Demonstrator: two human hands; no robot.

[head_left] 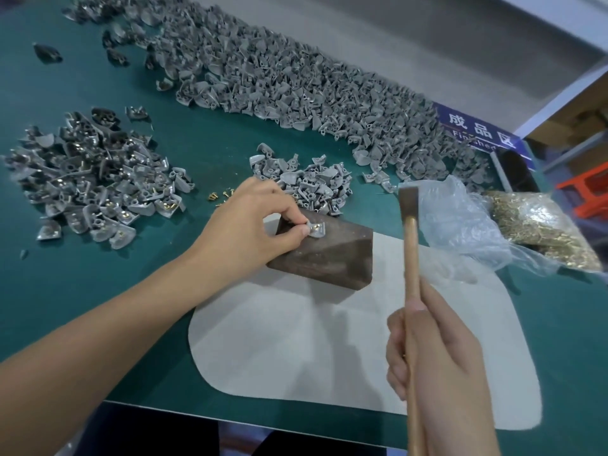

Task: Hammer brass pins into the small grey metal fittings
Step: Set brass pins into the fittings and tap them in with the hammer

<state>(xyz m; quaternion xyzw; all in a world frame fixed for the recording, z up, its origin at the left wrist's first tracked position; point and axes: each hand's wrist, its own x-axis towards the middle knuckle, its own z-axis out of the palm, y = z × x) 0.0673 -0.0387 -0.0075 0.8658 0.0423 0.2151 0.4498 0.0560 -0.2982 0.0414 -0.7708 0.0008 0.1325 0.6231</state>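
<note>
Hammer [409,205] raised in the right hand [437,360], whose fingers wrap the wooden handle low down, head hanging to the right of and above the work. Left hand [253,222] pinches one grey fitting [315,229] between thumb and forefinger, seating it on the top edge of the dark block [325,255], with a brass pin [315,227] showing in it. The block stands on a pale mat [329,350] on the green bench [98,274].

To do this strike well, I judge the fitting should sit flat on the block with the pin upright, fingertips kept on the side away from the hammer's path, and the blow short and square, so the pin drives straight rather than bending.

Counts: one hammer, one block, one mat, one fitting in hand. Three heaps of fittings, too many to count: pinned pile [95,179] left of the left hand, small heap [306,182] just beyond it, long heap [296,80] further back. Loose pins [221,196], about five, lie just beside that hand's wrist side. One bag of pins [539,228] lies right of the hammer head.
</note>
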